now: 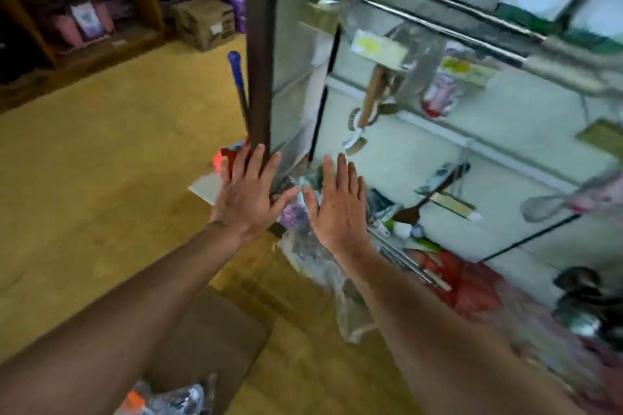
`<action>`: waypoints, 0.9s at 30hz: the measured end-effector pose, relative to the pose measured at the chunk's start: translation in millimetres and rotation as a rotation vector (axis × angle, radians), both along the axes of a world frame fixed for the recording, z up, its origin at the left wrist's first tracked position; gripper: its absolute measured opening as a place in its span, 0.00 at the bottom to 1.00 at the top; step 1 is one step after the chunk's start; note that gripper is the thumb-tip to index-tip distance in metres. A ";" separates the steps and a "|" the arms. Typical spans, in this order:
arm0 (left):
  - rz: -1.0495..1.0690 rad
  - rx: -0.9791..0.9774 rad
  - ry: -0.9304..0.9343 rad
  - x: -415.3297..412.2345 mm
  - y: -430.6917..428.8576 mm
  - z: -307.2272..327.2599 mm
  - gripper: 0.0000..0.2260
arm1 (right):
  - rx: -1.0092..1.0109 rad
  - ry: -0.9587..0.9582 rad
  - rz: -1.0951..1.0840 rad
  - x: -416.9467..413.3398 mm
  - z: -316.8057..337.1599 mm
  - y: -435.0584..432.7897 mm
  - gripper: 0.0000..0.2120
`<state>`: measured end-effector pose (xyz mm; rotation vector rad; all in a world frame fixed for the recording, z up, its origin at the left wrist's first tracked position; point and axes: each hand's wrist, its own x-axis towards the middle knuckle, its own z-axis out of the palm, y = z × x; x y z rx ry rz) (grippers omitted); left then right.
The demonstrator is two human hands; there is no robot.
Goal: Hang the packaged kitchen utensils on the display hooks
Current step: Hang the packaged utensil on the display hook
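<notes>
The left hand (247, 192) and the right hand (337, 209) reach forward side by side at the centre of the view, each flat with fingers spread, holding nothing. Packaged utensils (414, 246) lie heaped on the floor at 4 o'clock, at the foot of the display rack (421, 158). A packaged brush (367, 101) hangs on the rack at 1 o'clock. A clear plastic bag (313, 266) lies below the right wrist, its contents too blurred to tell. A cardboard box (204, 22) stands at 11 o'clock.
</notes>
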<state>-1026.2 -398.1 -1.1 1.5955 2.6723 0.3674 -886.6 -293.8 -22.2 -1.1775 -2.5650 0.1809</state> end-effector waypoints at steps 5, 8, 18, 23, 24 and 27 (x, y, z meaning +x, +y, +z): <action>-0.214 -0.046 0.020 130.0 63.1 -3.0 0.37 | -0.086 -0.027 -0.176 153.1 -11.5 23.2 0.34; -0.317 -0.056 -0.033 223.9 95.8 -1.1 0.39 | -0.114 -0.044 -0.288 253.0 -14.4 33.8 0.36; -0.660 -0.060 -0.042 517.0 169.2 28.4 0.40 | -0.131 0.010 -0.630 543.5 13.6 67.6 0.39; -0.826 -0.039 -0.019 641.2 198.6 37.9 0.39 | -0.122 0.047 -0.850 672.1 19.5 70.3 0.35; -0.858 -0.039 -0.018 664.8 203.3 36.4 0.39 | -0.126 0.034 -0.880 693.9 16.7 69.3 0.35; -0.937 -0.043 -0.034 730.4 212.6 28.4 0.40 | -0.131 0.009 -0.950 751.9 8.6 65.5 0.34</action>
